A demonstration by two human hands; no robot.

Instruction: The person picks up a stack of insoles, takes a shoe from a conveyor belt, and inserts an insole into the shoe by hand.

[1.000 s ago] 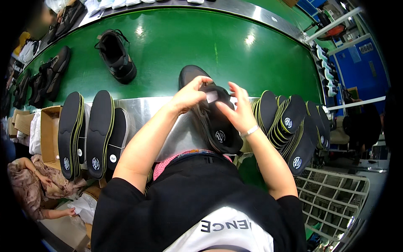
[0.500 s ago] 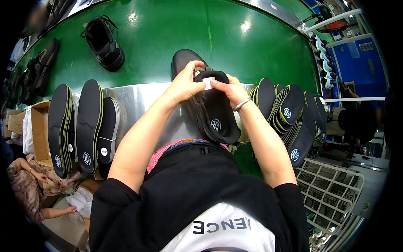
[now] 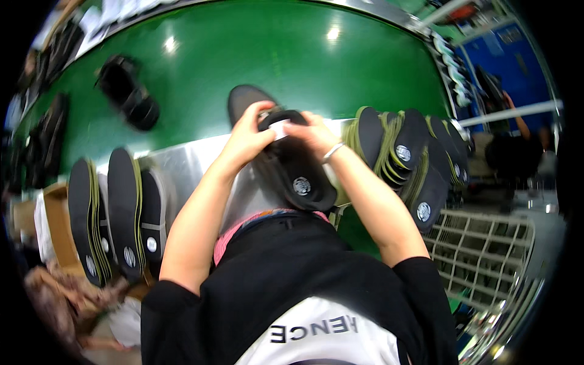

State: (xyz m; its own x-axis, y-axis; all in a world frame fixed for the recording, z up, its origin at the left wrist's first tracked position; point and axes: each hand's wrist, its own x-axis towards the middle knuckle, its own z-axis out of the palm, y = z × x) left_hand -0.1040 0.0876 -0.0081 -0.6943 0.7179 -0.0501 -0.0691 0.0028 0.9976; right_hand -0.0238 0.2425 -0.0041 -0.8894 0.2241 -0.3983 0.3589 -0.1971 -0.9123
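A dark shoe (image 3: 298, 167) lies in front of me with its toe pointing away and its heel close to my waist. Inside it shows a black insole with a round pale mark. My left hand (image 3: 246, 140) is closed on the left side of the shoe's tongue, thumb at a small white label (image 3: 280, 129). From the other side my right hand (image 3: 315, 137) grips the tongue too, its thumb against the label's right edge. Fingers of both hands are partly hidden behind the tongue, and the picture is slightly blurred.
Stacked black insoles (image 3: 128, 210) stand left, beside a cardboard box (image 3: 59, 225); more insole stacks (image 3: 404, 146) stand right. Another dark shoe (image 3: 128, 94) sits on the green surface (image 3: 255, 48). A wire rack (image 3: 480, 255) is lower right. Another person's arm (image 3: 61, 292) shows lower left.
The whole view has shifted and tilted with my head, and it is blurrier. Both hands keep their hold on the shoe's tongue, with the white label still between the thumbs.
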